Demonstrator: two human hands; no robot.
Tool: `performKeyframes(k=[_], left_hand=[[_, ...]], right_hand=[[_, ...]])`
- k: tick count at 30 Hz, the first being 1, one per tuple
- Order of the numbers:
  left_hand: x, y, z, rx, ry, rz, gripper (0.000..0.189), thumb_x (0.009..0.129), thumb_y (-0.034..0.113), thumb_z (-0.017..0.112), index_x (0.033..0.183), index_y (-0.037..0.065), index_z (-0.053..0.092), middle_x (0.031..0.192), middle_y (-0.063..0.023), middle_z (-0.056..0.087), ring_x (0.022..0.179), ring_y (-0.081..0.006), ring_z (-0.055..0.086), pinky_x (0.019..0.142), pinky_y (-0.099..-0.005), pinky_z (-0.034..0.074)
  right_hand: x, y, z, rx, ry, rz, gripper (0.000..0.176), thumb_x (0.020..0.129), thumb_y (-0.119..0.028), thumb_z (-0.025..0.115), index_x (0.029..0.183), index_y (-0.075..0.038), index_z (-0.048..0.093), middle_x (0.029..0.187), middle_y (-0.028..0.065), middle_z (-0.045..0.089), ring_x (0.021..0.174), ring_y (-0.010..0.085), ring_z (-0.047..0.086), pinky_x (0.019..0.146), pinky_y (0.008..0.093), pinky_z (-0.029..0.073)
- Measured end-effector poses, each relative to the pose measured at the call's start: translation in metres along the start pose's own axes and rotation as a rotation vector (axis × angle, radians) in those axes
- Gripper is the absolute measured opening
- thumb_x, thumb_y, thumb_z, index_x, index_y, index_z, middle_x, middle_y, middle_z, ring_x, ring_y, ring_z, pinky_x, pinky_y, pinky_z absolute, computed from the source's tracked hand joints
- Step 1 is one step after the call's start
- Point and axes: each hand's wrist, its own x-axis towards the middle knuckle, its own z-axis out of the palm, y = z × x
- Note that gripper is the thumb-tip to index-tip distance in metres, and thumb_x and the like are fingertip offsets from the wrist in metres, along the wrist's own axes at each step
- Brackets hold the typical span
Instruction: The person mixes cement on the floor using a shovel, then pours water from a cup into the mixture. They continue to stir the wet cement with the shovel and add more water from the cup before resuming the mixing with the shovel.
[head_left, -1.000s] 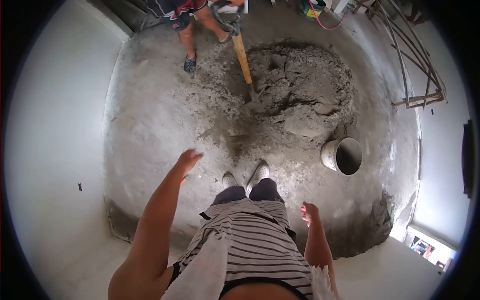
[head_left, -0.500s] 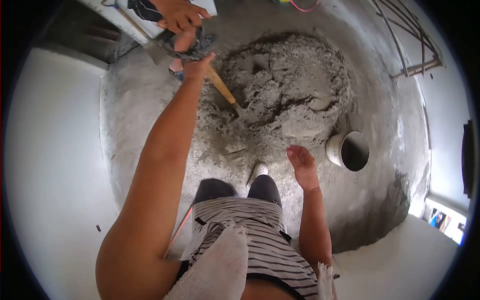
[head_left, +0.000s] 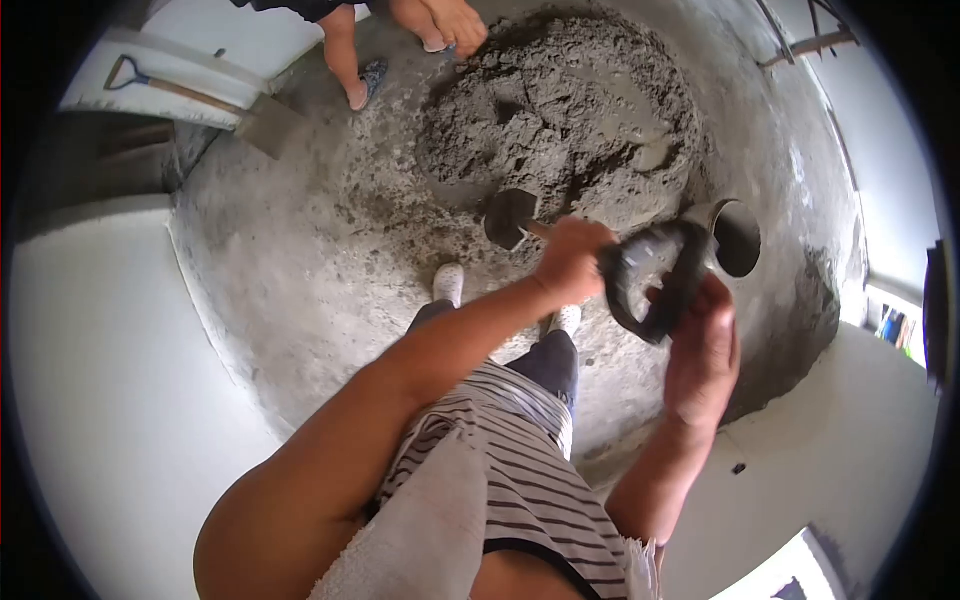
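My left hand [head_left: 575,260] is closed round the shaft of a shovel, just below its black D-shaped handle [head_left: 620,290]. The shovel's dark blade [head_left: 512,219] points away to the left, over the floor at the near edge of a wet mortar heap [head_left: 570,120]. At the handle's right side is my right hand [head_left: 703,350], its fingers curled on the grip; a fingertip shows inside the loop. The handle is slightly blurred and partly hides those fingers.
A co-worker's hand [head_left: 458,25] and legs are at the heap's far left. Another shovel [head_left: 200,97] with a blue handle leans by the left wall. A bucket [head_left: 738,238] lies right of the heap. A metal frame [head_left: 810,45] stands far right.
My left hand has swung the shovel from the far left to the right, handle end now near me. My right hand, formerly free, has come onto the handle. The co-worker's hand is off the shovel.
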Motion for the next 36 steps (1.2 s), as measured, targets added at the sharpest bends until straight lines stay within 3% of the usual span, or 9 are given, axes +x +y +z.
performKeyframes(k=[2, 10, 14, 15, 17, 21, 25, 29, 36], left_hand=[[-0.022, 0.013, -0.001, 0.058, -0.258, -0.092, 0.027, 0.062, 0.014, 0.073, 0.081, 0.012, 0.055, 0.075, -0.0056, 0.057, 0.078, -0.0287, 0.058, 0.077, -0.0414, 0.04], [-0.133, 0.011, -0.05, -0.19, -0.723, 0.018, 0.054, 0.063, 0.007, 0.071, 0.114, 0.009, 0.053, 0.105, -0.0108, 0.057, 0.101, -0.0275, 0.056, 0.095, -0.0455, 0.037], [-0.26, -0.078, -0.04, -0.133, -0.765, -0.869, 0.043, 0.082, 0.024, 0.065, 0.116, 0.002, 0.052, 0.11, -0.0157, 0.058, 0.097, -0.026, 0.058, 0.084, -0.0428, 0.047], [-0.266, -0.085, -0.039, -0.127, -0.787, -0.85, 0.043, 0.082, 0.024, 0.065, 0.116, 0.002, 0.052, 0.11, -0.0157, 0.058, 0.097, -0.026, 0.058, 0.084, -0.0428, 0.047], [-0.275, -0.1, -0.041, -0.269, -1.068, -1.507, 0.054, 0.085, 0.046, 0.058, 0.113, -0.001, 0.05, 0.096, -0.0148, 0.058, 0.085, -0.0256, 0.061, 0.076, -0.046, 0.048], [-0.314, -0.122, -0.044, -0.495, -0.908, -1.851, 0.056, 0.085, 0.049, 0.059, 0.111, 0.0, 0.049, 0.093, -0.0128, 0.056, 0.075, -0.0259, 0.061, 0.066, -0.0436, 0.049], [-0.369, -0.167, -0.012, -0.349, -0.339, -2.139, 0.032, 0.083, 0.03, 0.067, 0.093, 0.005, 0.05, 0.073, -0.0076, 0.055, 0.064, -0.024, 0.059, 0.055, -0.0388, 0.054], [-0.505, -0.169, -0.021, -0.295, -0.484, -2.158, 0.019, 0.071, 0.016, 0.062, 0.059, 0.007, 0.052, 0.053, -0.0096, 0.052, 0.044, -0.024, 0.053, 0.043, -0.0394, 0.045], [-0.562, -0.142, -0.071, 0.105, -0.721, -2.096, 0.014, 0.071, 0.013, 0.064, 0.07, 0.001, 0.057, 0.06, -0.0088, 0.057, 0.049, -0.0193, 0.056, 0.045, -0.0335, 0.047]], right_hand=[[-0.029, 0.003, 0.002, 0.021, 0.169, 0.095, 0.051, 0.094, -0.033, 0.054, 0.124, 0.007, 0.042, 0.106, 0.0166, 0.06, 0.092, 0.0227, 0.061, 0.083, 0.035, 0.049], [-0.162, 0.071, 0.028, 0.243, 0.881, 0.413, 0.028, 0.076, 0.001, 0.052, 0.104, -0.004, 0.049, 0.069, 0.0055, 0.049, 0.05, 0.0175, 0.048, 0.05, 0.0315, 0.044], [-0.228, 0.119, 0.057, 0.271, 1.038, 0.407, 0.015, 0.079, -0.004, 0.056, 0.093, -0.005, 0.049, 0.064, 0.0046, 0.046, 0.045, 0.0169, 0.046, 0.045, 0.032, 0.043], [-0.243, 0.13, 0.065, 0.247, 1.034, 0.387, 0.013, 0.08, -0.007, 0.058, 0.089, -0.005, 0.048, 0.063, 0.0044, 0.046, 0.046, 0.0167, 0.047, 0.046, 0.0319, 0.043], [-0.268, 0.15, 0.082, 0.251, 1.069, 0.391, 0.015, 0.08, -0.008, 0.059, 0.089, -0.004, 0.047, 0.063, 0.0044, 0.045, 0.046, 0.0165, 0.047, 0.047, 0.0322, 0.044], [-0.318, 0.182, 0.118, 0.404, 1.109, 0.44, 0.016, 0.078, -0.006, 0.059, 0.088, -0.004, 0.047, 0.062, 0.0052, 0.047, 0.047, 0.017, 0.048, 0.048, 0.0333, 0.045], [-0.371, 0.227, 0.137, 0.462, 1.134, 0.507, 0.014, 0.077, -0.005, 0.058, 0.086, -0.002, 0.047, 0.063, 0.0074, 0.05, 0.05, 0.0172, 0.049, 0.051, 0.0336, 0.046], [-0.451, 0.285, 0.142, 0.276, 1.532, 0.847, 0.011, 0.077, -0.009, 0.059, 0.087, -0.004, 0.057, 0.069, 0.0027, 0.054, 0.057, 0.0133, 0.049, 0.052, 0.0284, 0.04], [-0.498, 0.356, 0.198, 0.242, 1.917, 1.088, 0.01, 0.083, -0.011, 0.063, 0.084, -0.003, 0.058, 0.057, 0.0035, 0.052, 0.045, 0.0148, 0.047, 0.039, 0.0301, 0.039]])
